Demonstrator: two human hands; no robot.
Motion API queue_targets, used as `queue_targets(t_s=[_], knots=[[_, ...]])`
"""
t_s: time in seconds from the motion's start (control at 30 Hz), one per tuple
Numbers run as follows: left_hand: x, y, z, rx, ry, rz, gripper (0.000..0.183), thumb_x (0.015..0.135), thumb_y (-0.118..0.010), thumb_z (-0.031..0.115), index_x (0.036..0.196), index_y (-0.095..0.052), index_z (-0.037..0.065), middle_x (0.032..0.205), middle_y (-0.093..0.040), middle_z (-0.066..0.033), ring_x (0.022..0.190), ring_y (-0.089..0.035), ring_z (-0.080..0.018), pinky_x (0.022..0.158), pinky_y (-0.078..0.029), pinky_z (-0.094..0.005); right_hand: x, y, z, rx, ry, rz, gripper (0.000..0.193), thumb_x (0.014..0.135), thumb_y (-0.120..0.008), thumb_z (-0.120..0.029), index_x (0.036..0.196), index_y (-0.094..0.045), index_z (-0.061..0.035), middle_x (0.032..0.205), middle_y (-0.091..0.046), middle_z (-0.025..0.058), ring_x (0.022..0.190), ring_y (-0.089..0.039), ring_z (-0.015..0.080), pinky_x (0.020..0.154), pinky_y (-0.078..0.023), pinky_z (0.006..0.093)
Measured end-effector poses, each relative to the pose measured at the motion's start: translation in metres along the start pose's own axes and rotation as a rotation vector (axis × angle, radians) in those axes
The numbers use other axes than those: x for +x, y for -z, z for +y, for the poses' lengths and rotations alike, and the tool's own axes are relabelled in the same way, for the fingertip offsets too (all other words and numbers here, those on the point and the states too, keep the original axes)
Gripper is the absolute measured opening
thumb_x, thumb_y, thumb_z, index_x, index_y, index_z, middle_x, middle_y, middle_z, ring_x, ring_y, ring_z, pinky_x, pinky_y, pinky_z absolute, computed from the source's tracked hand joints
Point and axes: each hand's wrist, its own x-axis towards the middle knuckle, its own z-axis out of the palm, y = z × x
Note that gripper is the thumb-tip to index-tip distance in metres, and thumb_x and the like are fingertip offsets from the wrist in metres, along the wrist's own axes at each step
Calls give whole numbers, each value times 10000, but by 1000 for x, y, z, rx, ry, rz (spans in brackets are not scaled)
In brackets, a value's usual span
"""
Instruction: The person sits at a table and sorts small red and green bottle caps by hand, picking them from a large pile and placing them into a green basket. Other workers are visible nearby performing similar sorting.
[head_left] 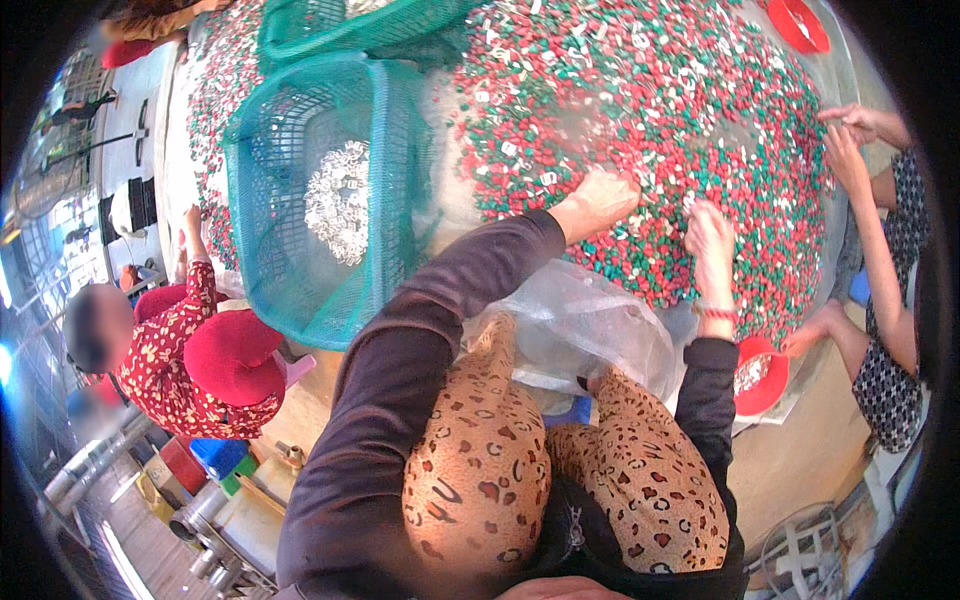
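Observation:
A broad layer of small red, green and white pieces covers the work surface before me; their exact kind is too small to tell. Low over it, my left hand is closed with its fingers curled, and whatever they hold is hidden. To its right, my right hand, with a red band at the wrist, is closed in a pinch, a small white piece showing at its fingertips. Clear plastic sheeting hangs over the near edge, between my hands and my knees.
Left of the pile stands a teal mesh basket holding whitish pieces; another teal basket is behind it. A red bowl sits near right, another red bowl far right. Co-workers sit left and right, one's hands at the pile's right edge.

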Motion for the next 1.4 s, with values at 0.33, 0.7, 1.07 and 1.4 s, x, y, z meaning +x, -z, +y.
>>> queue_targets(t_s=[0.33,0.7,1.07,1.4], knots=[[-20,-4,-43,-475,209,182,200,856,-621,245,1023,-700,169,952,-674,-84,892,-659,-276,767,-527,-412,-25,24,-10,1045,53,-718,352,938,-513,-210,650,-339,-109,623,-282,-6,582,-293,108,495,-254,259],[1,-1,-14,-38,-32,-33,312,748,-665,121,1036,-604,17,913,-661,-119,861,-681,-246,689,-554,-377,-39,-9,-8,873,-205,-548,182,997,-473,-181,884,-489,-39,789,-427,25,721,-416,129,640,-399,263],[-7,60,50,-315,-11,106,253,761,-638,161,979,-621,35,915,-568,-118,1063,-535,-307,851,-459,-455,-14,-12,61,1065,-361,-482,354,998,-429,-229,1290,-484,-37,1221,-575,115,1171,-527,254,993,-444,447],[-47,79,-138,-429,758,636,184,808,-560,46,923,-702,19,889,-684,-210,876,-665,-376,787,-523,-442,-9,-30,16,866,-329,-508,267,977,-502,-109,1213,-470,9,870,-476,61,710,-422,137,560,-374,237]])
